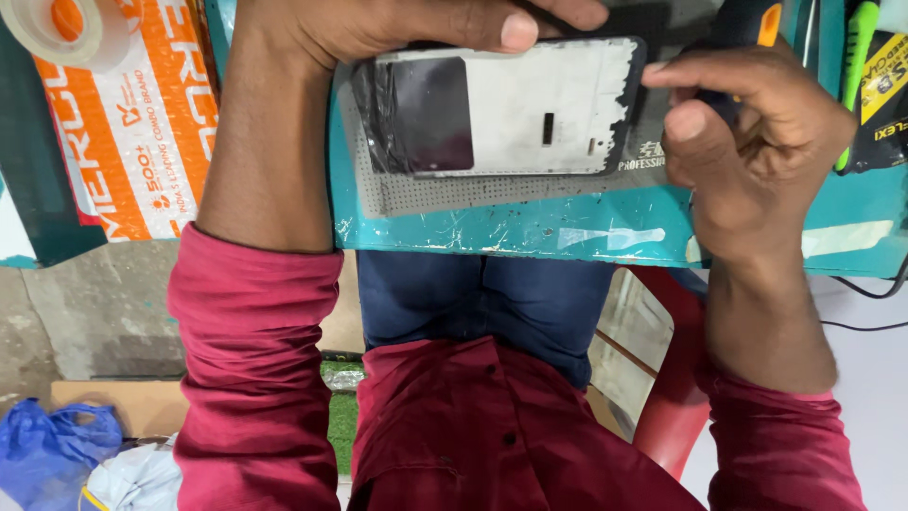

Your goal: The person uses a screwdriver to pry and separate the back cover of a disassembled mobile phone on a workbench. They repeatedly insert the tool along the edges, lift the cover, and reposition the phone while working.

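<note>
The person sits at a teal table and works on a phone panel, a flat pale plate with a dark square patch towards its nine o'clock end and small slots near the middle. The panel lies on a grey mat with a dotted border, at about twelve o'clock from the person's lap. The left hand comes in from ten o'clock and is closed on the panel's far edge, thumb pressed flat along the rim to pin it down. The right hand sits at the panel's three o'clock end, fingers curled tight round a dark tool with an orange band; the tool's tip is hidden behind the fingers, so whether it touches the panel cannot be told. The step in hand looks like work at the panel's right edge, prying or scraping while the other hand steadies it. The next move would seem to call for a firm hold by the left hand and a light, shallow stroke along the edge, since the plate looks thin and could bend. At ten o'clock lie an orange-and-white packet and a tape roll; green-handled tools stand at two o'clock.
</note>
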